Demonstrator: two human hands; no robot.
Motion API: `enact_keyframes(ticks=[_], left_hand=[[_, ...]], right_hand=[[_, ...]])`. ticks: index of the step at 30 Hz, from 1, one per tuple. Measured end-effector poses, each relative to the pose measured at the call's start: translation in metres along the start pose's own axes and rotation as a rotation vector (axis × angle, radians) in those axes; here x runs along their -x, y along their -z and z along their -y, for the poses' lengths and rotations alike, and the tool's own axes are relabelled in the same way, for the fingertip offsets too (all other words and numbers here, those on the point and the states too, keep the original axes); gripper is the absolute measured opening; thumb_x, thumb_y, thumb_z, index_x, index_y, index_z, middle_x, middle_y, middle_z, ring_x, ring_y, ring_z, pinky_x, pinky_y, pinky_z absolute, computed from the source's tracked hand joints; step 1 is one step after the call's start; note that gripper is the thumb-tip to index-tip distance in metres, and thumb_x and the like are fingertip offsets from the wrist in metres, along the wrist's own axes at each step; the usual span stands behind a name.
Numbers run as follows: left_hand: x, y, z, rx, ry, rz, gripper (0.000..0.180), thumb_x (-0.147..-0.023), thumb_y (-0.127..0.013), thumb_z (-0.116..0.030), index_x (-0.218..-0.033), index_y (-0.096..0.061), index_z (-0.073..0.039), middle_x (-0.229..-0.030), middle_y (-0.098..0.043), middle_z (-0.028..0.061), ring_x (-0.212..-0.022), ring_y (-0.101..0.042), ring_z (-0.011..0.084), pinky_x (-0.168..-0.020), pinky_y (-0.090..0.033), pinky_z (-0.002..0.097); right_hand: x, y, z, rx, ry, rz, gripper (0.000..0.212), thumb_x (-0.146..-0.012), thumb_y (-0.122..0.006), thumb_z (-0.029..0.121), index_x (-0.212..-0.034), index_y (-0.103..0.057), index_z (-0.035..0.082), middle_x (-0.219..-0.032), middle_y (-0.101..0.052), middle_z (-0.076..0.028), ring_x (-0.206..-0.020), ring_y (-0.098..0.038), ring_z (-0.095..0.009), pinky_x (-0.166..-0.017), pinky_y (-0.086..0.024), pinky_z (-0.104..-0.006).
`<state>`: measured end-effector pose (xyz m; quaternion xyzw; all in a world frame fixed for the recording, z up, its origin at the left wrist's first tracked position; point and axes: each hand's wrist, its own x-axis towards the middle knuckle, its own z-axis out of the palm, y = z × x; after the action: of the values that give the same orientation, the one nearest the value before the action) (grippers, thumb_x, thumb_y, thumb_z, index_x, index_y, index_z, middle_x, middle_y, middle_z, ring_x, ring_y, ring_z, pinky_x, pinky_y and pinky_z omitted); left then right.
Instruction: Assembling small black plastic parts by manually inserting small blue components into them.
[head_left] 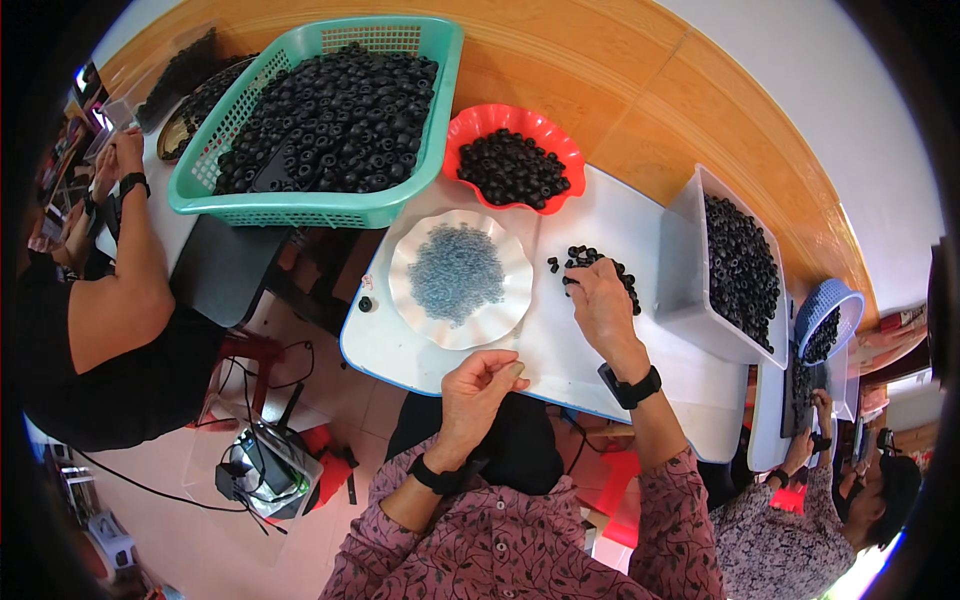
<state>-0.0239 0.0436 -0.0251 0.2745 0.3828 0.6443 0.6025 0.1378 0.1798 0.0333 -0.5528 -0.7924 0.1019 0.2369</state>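
Note:
On the white table (640, 385), my right hand (605, 308) reaches into a small loose pile of black ring-shaped parts (629, 284). Its fingertips are pinched together among them; whether a part is between them is hidden. My left hand (480, 395) is at the table's front edge, thumb and fingers closed in a pinch. Anything held there is too small to make out. Just beyond it is a white scalloped plate (405, 285) with a heap of small, pale blue, see-through pieces (455, 272). A single black part (365, 304) lies left of the plate.
A green basket (330, 207) heaped with black parts stands at the back left, beside a red scalloped bowl (572, 160) of them. To the right is a grey bin (684, 262) of black parts. Other people sit at left (120, 350) and right (800, 530).

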Motion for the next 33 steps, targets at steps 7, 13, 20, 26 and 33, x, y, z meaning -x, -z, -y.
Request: enact_keyframes(ticks=[7,13,20,26,33], left_hand=[[0.001,0.0,-0.001,0.023,0.013,-0.001,0.016,-0.09,-0.061,0.0,-0.105,-0.061,0.005,-0.09,-0.066,0.0084,-0.079,-0.066,0.0128,-0.077,-0.057,0.0261],[0.0,0.0,-0.002,0.022,0.004,0.003,0.016,-0.09,-0.061,0.0,-0.105,-0.061,0.006,-0.09,-0.066,0.0086,-0.079,-0.066,0.0133,-0.076,-0.057,0.0262],[0.001,0.0,-0.001,-0.002,0.0,-0.005,0.016,-0.09,-0.061,0.0,-0.105,-0.061,0.006,-0.09,-0.067,0.0091,-0.078,-0.067,0.014,-0.076,-0.057,0.026],[0.0,0.0,0.002,0.027,0.003,0.001,0.016,-0.09,-0.061,-0.001,-0.105,-0.061,0.005,-0.09,-0.067,0.0092,-0.078,-0.067,0.0139,-0.075,-0.057,0.0256],[0.003,0.0,-0.003,-0.009,0.051,0.006,0.019,-0.092,-0.061,-0.007,-0.108,-0.062,0.004,-0.091,-0.068,0.0088,-0.075,-0.066,0.012,-0.072,-0.056,0.0245]], right_hand=[[0.013,0.007,0.007,0.007,-0.032,0.166,0.013,-0.076,-0.065,0.001,-0.089,-0.065,0.001,-0.091,-0.056,-0.014,-0.078,-0.06,-0.032,-0.07,-0.049,-0.0394],[0.035,0.012,0.015,-0.156,-0.083,0.258,0.02,-0.074,-0.066,0.0,-0.095,-0.066,-0.001,-0.092,-0.058,-0.015,-0.079,-0.061,-0.03,-0.071,-0.049,-0.0371],[0.044,0.011,0.021,-0.227,-0.073,0.207,0.017,-0.079,-0.064,-0.001,-0.095,-0.068,-0.001,-0.092,-0.06,-0.015,-0.076,-0.062,-0.028,-0.069,-0.049,-0.0354],[0.047,0.007,0.016,-0.3,-0.089,0.08,0.014,-0.08,-0.065,0.0,-0.094,-0.067,-0.002,-0.087,-0.062,-0.013,-0.07,-0.063,-0.024,-0.065,-0.05,-0.0315],[0.064,0.014,0.044,-0.501,-0.127,0.07,0.021,-0.074,-0.072,0.0,-0.093,-0.062,-0.001,-0.085,-0.064,-0.011,-0.071,-0.062,-0.015,-0.065,-0.05,-0.0288]])
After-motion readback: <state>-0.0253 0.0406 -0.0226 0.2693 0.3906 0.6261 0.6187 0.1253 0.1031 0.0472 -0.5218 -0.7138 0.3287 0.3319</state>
